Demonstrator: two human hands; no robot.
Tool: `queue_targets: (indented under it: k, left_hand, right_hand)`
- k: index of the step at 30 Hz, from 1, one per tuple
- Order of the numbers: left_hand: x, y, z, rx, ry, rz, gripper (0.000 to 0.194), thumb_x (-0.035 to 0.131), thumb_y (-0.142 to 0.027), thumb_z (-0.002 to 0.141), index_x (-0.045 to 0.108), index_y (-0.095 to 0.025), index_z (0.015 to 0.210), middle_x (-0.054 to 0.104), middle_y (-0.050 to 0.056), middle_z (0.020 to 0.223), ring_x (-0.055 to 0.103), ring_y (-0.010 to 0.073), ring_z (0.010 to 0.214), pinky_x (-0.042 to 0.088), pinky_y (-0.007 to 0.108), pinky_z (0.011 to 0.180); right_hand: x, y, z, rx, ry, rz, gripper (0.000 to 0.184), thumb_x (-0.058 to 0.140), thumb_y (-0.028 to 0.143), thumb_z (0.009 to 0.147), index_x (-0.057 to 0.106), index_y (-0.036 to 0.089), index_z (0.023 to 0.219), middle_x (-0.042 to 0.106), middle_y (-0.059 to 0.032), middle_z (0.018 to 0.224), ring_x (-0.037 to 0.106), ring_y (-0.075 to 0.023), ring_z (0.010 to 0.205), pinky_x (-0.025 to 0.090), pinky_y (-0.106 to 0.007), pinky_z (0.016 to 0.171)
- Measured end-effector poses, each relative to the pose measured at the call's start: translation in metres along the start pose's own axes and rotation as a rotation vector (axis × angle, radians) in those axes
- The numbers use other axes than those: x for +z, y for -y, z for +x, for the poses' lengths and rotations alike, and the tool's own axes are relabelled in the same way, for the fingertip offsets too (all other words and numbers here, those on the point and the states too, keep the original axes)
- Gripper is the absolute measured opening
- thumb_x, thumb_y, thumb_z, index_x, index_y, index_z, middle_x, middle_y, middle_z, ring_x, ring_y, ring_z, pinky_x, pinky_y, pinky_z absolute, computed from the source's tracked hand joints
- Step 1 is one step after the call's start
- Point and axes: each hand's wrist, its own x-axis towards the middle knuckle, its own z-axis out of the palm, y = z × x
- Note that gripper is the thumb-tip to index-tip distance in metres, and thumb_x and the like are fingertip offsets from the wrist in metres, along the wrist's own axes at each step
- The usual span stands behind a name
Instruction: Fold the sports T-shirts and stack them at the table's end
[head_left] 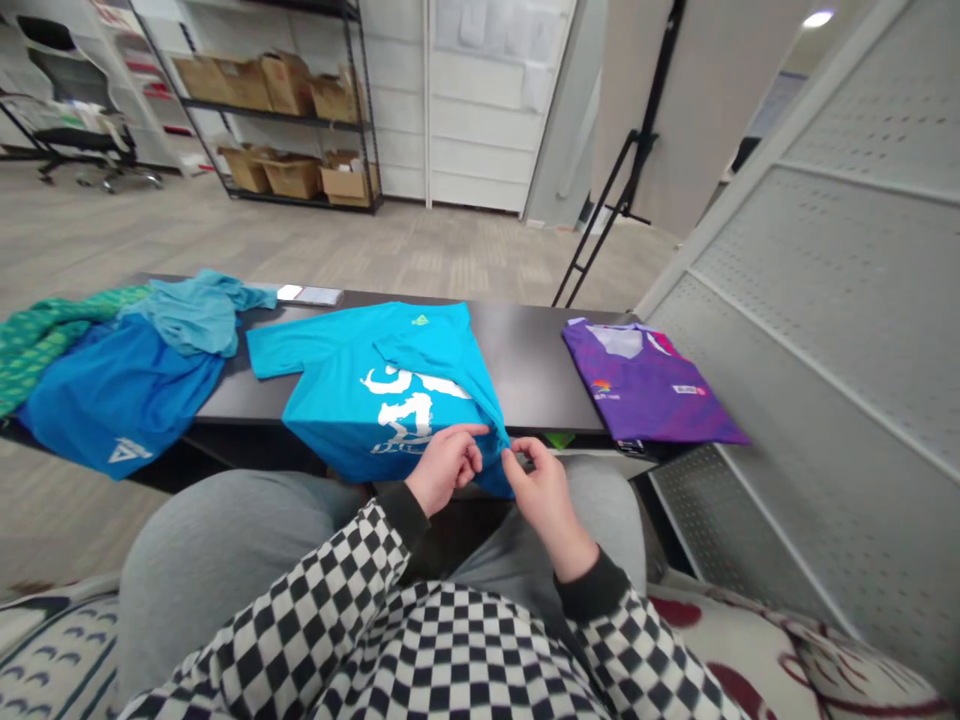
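Note:
A bright blue T-shirt [337, 385] with white lettering lies across the black table in front of me, its right side folded inward and its lower part hanging over the near edge. My right hand [546, 495] pinches the folded side at the lower right corner. Beside it, my left hand [448, 468] rests over the hanging part, index finger stretched toward the same fold and the other fingers loosely curled. No grip by the left hand is visible.
A folded purple jersey [660, 395] lies at the table's right end. Blue [127, 385], light blue [187, 312] and green [45, 350] garments are heaped at the left. A phone-like flat object [311, 295] sits at the far edge of the table [525, 350]. A grey perforated panel [840, 300] stands right.

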Motion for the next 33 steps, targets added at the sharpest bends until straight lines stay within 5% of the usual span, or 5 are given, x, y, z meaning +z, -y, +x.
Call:
queue_targets:
  k: [4,11,23,28,33]
  left_hand:
    - [-0.005,0.0,0.003,-0.124,0.109,-0.077,0.033,0.058,-0.055,0.091,0.06,-0.022,0.094,0.053,-0.004,0.052,0.032,0.0096,0.037,0.018,0.025,0.043]
    - [-0.016,0.001,0.011,-0.018,-0.019,0.19,0.053,0.08,-0.067,0.082,0.046,-0.027,0.075,0.03,-0.012,0.051,0.024,0.0084,0.043,0.016,0.025,0.047]
    - [-0.017,-0.018,-0.014,0.595,-0.295,1.092,0.05,0.062,-0.044,0.107,0.043,-0.025,0.063,0.048,0.0,0.062,0.046,0.0184,0.062,0.029,0.034,0.063]
    - [-0.016,-0.032,-0.017,0.799,-0.268,1.074,0.037,0.062,-0.033,0.104,0.052,-0.024,0.069,0.064,0.005,0.086,0.062,0.023,0.09,0.047,0.034,0.085]
    - [-0.026,-0.022,-0.018,0.539,-0.233,0.728,0.04,0.068,-0.047,0.1,0.06,-0.022,0.07,0.053,-0.002,0.065,0.052,0.0168,0.067,0.041,0.029,0.067]
  right_hand:
    - [0.005,0.018,-0.01,-0.131,0.11,-0.015,0.011,0.068,0.038,0.102,0.073,0.029,0.098,0.082,-0.0071,0.1,0.077,-0.0307,0.094,0.061,-0.047,0.094]
    - [0.008,0.027,-0.016,-0.331,0.417,0.075,0.018,0.066,0.032,0.109,0.079,0.029,0.121,0.083,-0.0071,0.114,0.078,-0.0265,0.101,0.063,-0.043,0.094]
    - [0.001,0.042,0.079,-0.371,0.117,-0.211,0.024,0.06,0.027,0.109,0.082,0.025,0.116,0.083,-0.0118,0.118,0.074,-0.0322,0.116,0.055,-0.047,0.11]
    - [0.015,0.037,0.124,-0.36,0.158,-0.325,0.03,0.059,0.02,0.106,0.082,0.022,0.126,0.081,-0.0125,0.135,0.071,-0.0328,0.131,0.051,-0.049,0.121]
    - [0.024,0.023,0.131,-0.379,0.27,-0.341,0.036,0.058,0.024,0.109,0.083,0.026,0.136,0.074,-0.0083,0.154,0.066,-0.029,0.144,0.048,-0.049,0.128]
